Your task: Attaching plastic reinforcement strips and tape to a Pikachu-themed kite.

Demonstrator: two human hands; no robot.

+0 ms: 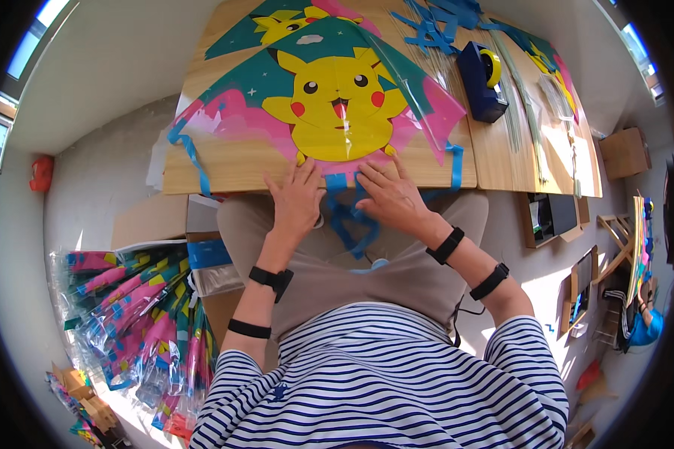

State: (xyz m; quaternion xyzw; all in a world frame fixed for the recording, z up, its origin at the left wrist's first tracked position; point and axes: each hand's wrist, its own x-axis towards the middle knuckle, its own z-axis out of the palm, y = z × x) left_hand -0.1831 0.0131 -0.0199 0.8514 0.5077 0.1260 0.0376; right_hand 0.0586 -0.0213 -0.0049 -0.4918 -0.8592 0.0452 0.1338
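A kite (341, 105) with a yellow cartoon figure on green and pink lies spread on the wooden table. My left hand (296, 196) rests at its lower edge, fingers stretched out flat. To the right, my right hand (388, 193) lies on the same edge with its fingers spread. Between the hands a blue ribbon tail (337, 182) hangs from the kite over the table's front edge toward my lap. Further blue strips hang at the kite's left corner (191, 153) and right corner (457, 166).
A dark blue tape dispenser (481, 86) with yellow tape stands right of the kite. Thin rods (528, 112) and blue ribbons (445, 22) lie beyond. Another kite (284, 28) is at the back. Several bagged kites (138, 322) are heaped at lower left, beside a cardboard box (153, 221).
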